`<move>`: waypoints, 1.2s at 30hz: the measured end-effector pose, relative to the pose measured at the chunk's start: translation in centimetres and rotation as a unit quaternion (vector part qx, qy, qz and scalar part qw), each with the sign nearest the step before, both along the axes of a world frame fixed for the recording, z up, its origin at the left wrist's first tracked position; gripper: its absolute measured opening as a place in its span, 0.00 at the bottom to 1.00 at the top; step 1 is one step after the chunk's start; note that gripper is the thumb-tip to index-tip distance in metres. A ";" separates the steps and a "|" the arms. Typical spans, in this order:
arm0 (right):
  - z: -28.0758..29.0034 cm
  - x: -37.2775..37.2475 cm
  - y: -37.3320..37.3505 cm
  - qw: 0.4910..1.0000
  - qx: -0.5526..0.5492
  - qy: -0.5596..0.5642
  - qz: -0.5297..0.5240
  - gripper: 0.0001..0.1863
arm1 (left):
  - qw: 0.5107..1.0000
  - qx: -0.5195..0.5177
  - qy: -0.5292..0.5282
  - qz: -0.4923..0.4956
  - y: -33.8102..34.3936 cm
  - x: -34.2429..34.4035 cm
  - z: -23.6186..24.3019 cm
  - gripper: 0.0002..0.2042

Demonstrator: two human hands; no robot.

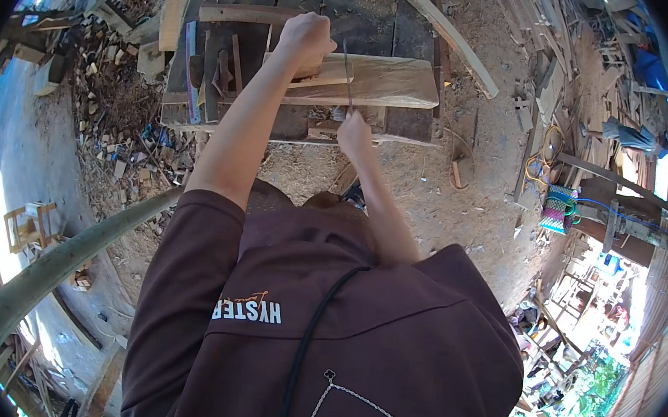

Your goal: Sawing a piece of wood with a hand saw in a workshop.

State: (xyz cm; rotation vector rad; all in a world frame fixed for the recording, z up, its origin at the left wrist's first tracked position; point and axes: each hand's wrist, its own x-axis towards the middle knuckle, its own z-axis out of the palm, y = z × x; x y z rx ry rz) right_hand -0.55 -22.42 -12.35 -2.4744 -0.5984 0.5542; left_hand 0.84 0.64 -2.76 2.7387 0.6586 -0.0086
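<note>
My left hand (308, 39) is closed in a fist, resting at the left part of a pale wooden strip (333, 72); its fingertips are hidden. The strip lies on a thicker wooden block (401, 83) on the dark plank workbench (289, 129). Nearer to me, my right hand (355, 133) is wrapped round the near end of a handsaw (348, 73). Its thin blade shows almost edge-on and points away from me, crossing the strip close to its right end. The saw's handle is hidden in my fingers.
A blue-grey ruler-like strip (192, 74) and narrow wood pieces (236, 61) lie on the bench's left side. A long curved board (447, 33) extends past its far right. Offcuts (123, 100) cover the ground at left. A pole (63, 263) slants up from lower left.
</note>
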 end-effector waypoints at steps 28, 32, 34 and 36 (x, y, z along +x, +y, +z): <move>-0.9 3.9 1.3 0.998 -0.037 -0.014 0.039 0.18 | 0.998 -0.030 0.014 -0.056 0.5 0.9 -0.3 0.13; -0.9 2.7 1.3 0.999 -0.034 -0.010 0.018 0.18 | 0.999 -0.050 0.003 -0.015 0.1 0.6 -0.1 0.14; 0.4 0.3 0.8 1.000 -0.005 0.017 -0.007 0.18 | 0.999 -0.052 -0.006 0.000 0.5 -0.2 -0.6 0.13; 0.1 -0.3 -0.9 1.000 -0.011 0.018 -0.005 0.18 | 0.998 -0.055 -0.019 0.003 0.4 -0.2 -0.3 0.13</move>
